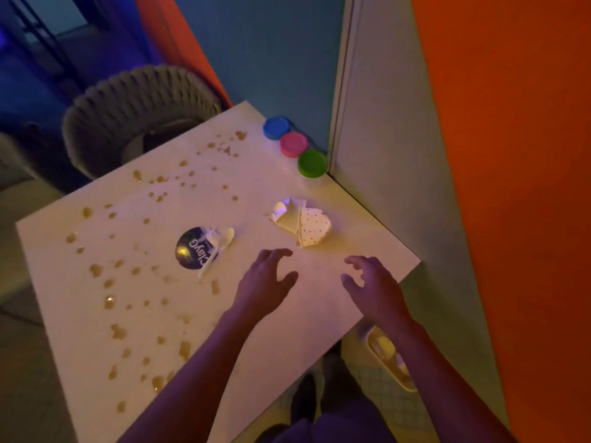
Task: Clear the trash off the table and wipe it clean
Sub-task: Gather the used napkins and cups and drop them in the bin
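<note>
Both hands, left [267, 279] and right [372, 282], grips spread and empty, above stained desk [287, 190] near crumpled dotted paper cup [308, 227].

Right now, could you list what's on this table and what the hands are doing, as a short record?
table: white, square
spills: brownish drops across its left half
crushed dotted paper cup: right of centre
crushed dark cup: centre, lying on its side
lidded tubs: blue, pink, green, far corner
left hand: open, above table
right hand: open, above table
</note>
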Action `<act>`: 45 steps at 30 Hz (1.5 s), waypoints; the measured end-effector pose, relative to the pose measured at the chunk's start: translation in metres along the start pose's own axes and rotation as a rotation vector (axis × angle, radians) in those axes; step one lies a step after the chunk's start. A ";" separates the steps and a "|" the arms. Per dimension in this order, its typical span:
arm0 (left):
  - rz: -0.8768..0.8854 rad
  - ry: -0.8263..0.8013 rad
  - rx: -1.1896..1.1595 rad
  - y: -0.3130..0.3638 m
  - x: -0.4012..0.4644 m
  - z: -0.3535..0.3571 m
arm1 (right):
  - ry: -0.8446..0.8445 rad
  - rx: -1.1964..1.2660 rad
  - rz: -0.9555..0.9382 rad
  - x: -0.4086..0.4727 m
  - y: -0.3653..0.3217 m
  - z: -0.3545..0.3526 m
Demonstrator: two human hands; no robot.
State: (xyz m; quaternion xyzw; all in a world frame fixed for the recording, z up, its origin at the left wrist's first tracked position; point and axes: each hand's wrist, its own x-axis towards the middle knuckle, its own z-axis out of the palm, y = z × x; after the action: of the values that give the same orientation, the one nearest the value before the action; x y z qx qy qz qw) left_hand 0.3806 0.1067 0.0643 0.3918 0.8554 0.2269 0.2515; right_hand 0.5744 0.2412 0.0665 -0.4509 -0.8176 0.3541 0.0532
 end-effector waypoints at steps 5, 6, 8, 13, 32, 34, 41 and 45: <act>-0.112 0.093 0.045 -0.002 0.054 -0.009 | -0.047 -0.049 -0.013 0.072 -0.019 0.010; -0.132 0.106 0.051 -0.001 0.066 -0.010 | -0.063 -0.062 -0.014 0.086 -0.022 0.012; -0.170 0.119 0.062 0.000 0.090 -0.010 | -0.108 -0.084 -0.018 0.114 -0.027 0.017; -0.273 0.087 0.126 0.001 0.147 -0.004 | -0.243 -0.155 -0.004 0.170 -0.028 0.029; -0.350 -0.013 0.240 -0.003 0.207 0.019 | -0.442 -0.024 0.084 0.219 -0.015 0.041; -0.340 0.005 0.217 -0.003 0.203 0.017 | -0.460 0.024 0.110 0.218 -0.015 0.041; -0.343 0.115 0.062 -0.011 0.190 0.003 | -0.466 0.116 0.200 0.208 -0.018 0.040; -0.337 0.222 0.023 -0.027 0.167 -0.014 | -0.476 0.158 0.249 0.195 -0.032 0.049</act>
State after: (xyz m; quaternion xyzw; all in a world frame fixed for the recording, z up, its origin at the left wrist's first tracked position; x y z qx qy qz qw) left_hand 0.2630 0.2189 0.0174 0.2186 0.9339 0.2138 0.1855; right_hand 0.4176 0.3554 0.0049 -0.4464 -0.7154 0.5165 -0.1490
